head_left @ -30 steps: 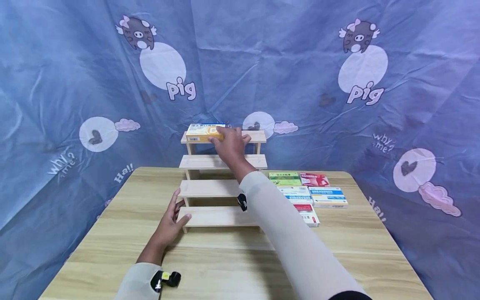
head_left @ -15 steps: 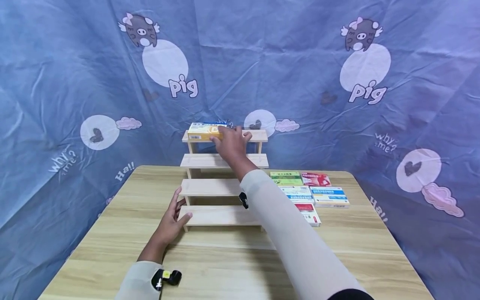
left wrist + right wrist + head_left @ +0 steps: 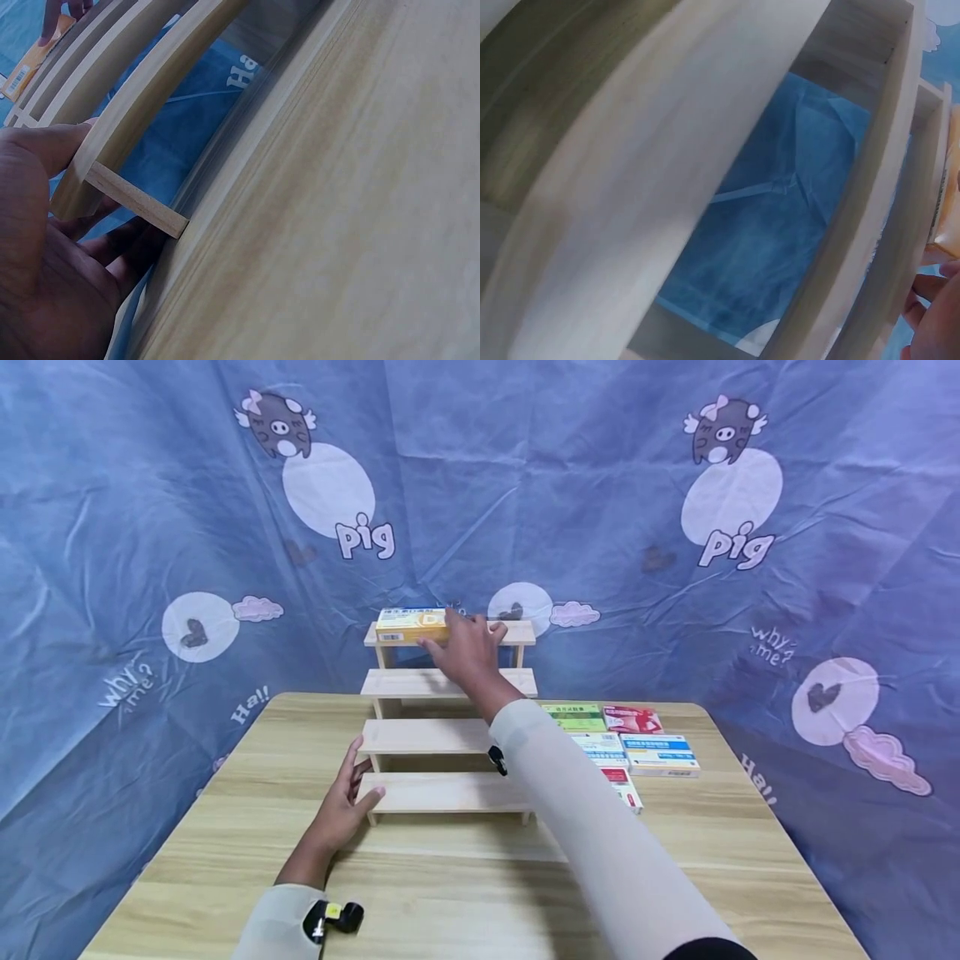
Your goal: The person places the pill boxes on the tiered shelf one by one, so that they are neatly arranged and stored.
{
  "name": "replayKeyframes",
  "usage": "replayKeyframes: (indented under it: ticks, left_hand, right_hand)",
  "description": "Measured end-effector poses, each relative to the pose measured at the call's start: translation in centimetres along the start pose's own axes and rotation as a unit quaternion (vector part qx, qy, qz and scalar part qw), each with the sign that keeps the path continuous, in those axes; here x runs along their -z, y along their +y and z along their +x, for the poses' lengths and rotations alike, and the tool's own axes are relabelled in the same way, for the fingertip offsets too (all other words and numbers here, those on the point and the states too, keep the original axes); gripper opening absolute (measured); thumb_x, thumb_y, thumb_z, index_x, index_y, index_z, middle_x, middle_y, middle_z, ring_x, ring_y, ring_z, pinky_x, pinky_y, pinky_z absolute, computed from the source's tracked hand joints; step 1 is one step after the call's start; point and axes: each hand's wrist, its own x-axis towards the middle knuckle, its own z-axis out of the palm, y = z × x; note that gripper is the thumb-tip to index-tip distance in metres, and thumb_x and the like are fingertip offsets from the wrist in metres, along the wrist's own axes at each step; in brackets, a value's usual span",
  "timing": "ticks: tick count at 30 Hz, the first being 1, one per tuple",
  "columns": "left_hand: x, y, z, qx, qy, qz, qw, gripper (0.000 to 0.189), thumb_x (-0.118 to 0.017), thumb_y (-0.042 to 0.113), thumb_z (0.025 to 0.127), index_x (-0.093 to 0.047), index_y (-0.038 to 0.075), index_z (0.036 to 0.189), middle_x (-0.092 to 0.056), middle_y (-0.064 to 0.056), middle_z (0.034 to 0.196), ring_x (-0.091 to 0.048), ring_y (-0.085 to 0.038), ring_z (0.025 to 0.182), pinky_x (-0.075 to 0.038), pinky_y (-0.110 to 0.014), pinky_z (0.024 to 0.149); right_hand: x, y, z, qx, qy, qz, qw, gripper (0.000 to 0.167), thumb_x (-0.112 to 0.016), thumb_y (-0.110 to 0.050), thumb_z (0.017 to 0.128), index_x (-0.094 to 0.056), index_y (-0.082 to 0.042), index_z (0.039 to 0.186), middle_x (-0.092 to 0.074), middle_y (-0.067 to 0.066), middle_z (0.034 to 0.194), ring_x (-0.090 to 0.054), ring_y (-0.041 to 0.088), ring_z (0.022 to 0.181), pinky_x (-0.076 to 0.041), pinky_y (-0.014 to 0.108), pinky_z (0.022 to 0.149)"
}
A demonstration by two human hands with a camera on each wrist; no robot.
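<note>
A stepped wooden display rack (image 3: 442, 792) with several tiers stands on the wooden table. On the left part of its top tier lies a yellow and white medicine box (image 3: 408, 623). My right hand (image 3: 472, 652) holds this box at its right end, thumb along the front and index finger at the upper corner. In the right wrist view only part of the right hand (image 3: 936, 311) shows, just below the box. My left hand (image 3: 341, 810) grips the left end of the lowest tier. The left wrist view has the thumb (image 3: 64, 142) over that board, with the fingers beneath.
Right of the rack lie several flat medicine boxes: a green one (image 3: 573, 717), a red one (image 3: 632, 719), blue and white ones (image 3: 660, 754) and a red and white one (image 3: 621, 787), partly behind my right sleeve. A blue cloth (image 3: 465, 510) hangs behind the table.
My right index finger has drawn back from the box's top toward its right end, and the right forearm has shifted slightly right. The box and my left hand stay in place.
</note>
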Motion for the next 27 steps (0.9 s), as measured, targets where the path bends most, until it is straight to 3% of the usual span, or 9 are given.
replayKeyframes:
  ticks: [7,12,20,23,27]
  left_hand:
    - [0.0,0.1,-0.1,0.003,0.002,0.000,1.0000,0.098,-0.069,0.015,0.109,-0.002,0.032,0.178,-0.034,-0.032,0.174,-0.042,-0.051,0.158,-0.047,-0.011,0.100]
    - [0.0,0.2,-0.2,0.002,0.003,0.006,1.0000,0.097,-0.068,0.016,0.109,-0.002,0.033,0.178,-0.035,-0.031,0.174,-0.042,-0.051,0.158,-0.046,-0.011,0.102]
    - [-0.1,0.4,-0.1,0.008,0.006,0.017,0.9998,0.097,-0.069,0.018,0.109,-0.002,0.034,0.178,-0.036,-0.029,0.174,-0.043,-0.050,0.158,-0.045,-0.011,0.102]
    - [-0.2,0.4,-0.2,0.008,0.006,0.022,0.9997,0.097,-0.069,0.018,0.109,-0.001,0.034,0.178,-0.036,-0.028,0.174,-0.042,-0.049,0.158,-0.044,-0.011,0.103]
    - [-0.1,0.3,-0.3,0.004,0.004,0.021,0.9998,0.097,-0.069,0.018,0.109,-0.001,0.033,0.178,-0.036,-0.029,0.174,-0.042,-0.050,0.158,-0.043,-0.011,0.103]
  right_hand:
    - [0.0,0.8,-1.0,0.024,0.013,0.012,0.9995,0.078,-0.074,-0.065,0.097,-0.055,-0.019,0.157,-0.077,0.003,0.131,-0.059,0.032,0.136,-0.027,0.069,0.117]
    - [0.1,1.3,-2.0,0.041,0.019,0.018,0.9988,0.080,-0.076,-0.061,0.098,-0.053,-0.016,0.160,-0.072,0.007,0.147,-0.057,0.034,0.140,-0.028,0.067,0.117]
    - [-0.5,2.5,-3.5,0.017,0.024,0.058,0.9979,0.099,-0.079,-0.057,0.097,-0.031,-0.013,0.172,-0.041,0.012,0.176,-0.039,0.034,0.160,-0.023,0.075,0.122]
    - [-0.6,3.1,-4.1,0.015,0.039,0.071,0.9966,0.105,-0.080,-0.055,0.097,-0.023,-0.013,0.175,-0.032,0.013,0.181,-0.034,0.034,0.163,-0.023,0.075,0.121]
    - [-0.3,3.8,-5.0,0.008,0.048,0.074,0.9961,0.103,-0.078,-0.053,0.098,-0.023,-0.013,0.175,-0.028,0.014,0.181,-0.031,0.035,0.163,-0.025,0.071,0.120]
